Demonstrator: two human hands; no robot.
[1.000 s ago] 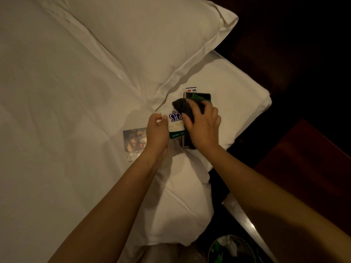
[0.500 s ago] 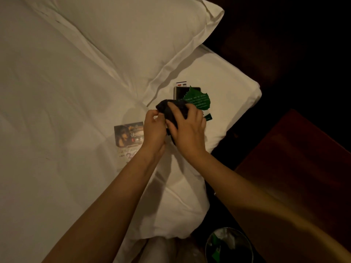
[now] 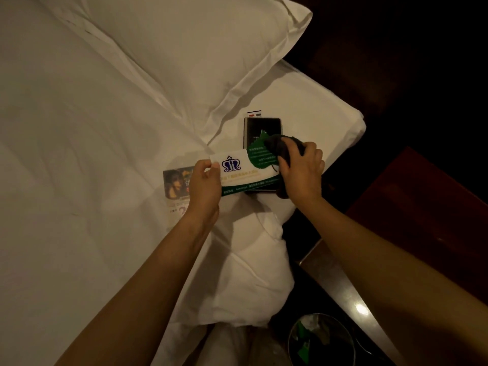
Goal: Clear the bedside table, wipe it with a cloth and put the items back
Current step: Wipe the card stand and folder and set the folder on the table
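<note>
- Left hand (image 3: 204,180): pinching the left end of a white card (image 3: 237,171) between thumb and fingers; fingers closed on it, card held just above the bed (image 3: 79,167).
- White card: bearing a blue crest and a green strip along its lower edge; lying roughly level, spanning the gap between the two hands.
- Right hand (image 3: 303,171): gripping a dark cloth (image 3: 282,149), fingers curled shut around the bunched fabric; pressing the cloth against the right end of the white card and a green leaf-shaped card (image 3: 260,154).
- Leaf-shaped card: overlapping the white card's right end, tip pointing up over a dark booklet (image 3: 261,128).
- Dark booklet: lying flat on the sheet just beside the pillow (image 3: 198,54) corner, partly hidden under the cards and cloth.
- Photo leaflet (image 3: 177,184): lying on the bed, partly covered by the left hand.
- Bedside table (image 3: 422,207): showing at right as a dark reddish wooden surface, well apart from both hands.
- Waste bin (image 3: 320,342): sitting at lower right, holding crumpled litter; contents otherwise too dim to tell.
</note>
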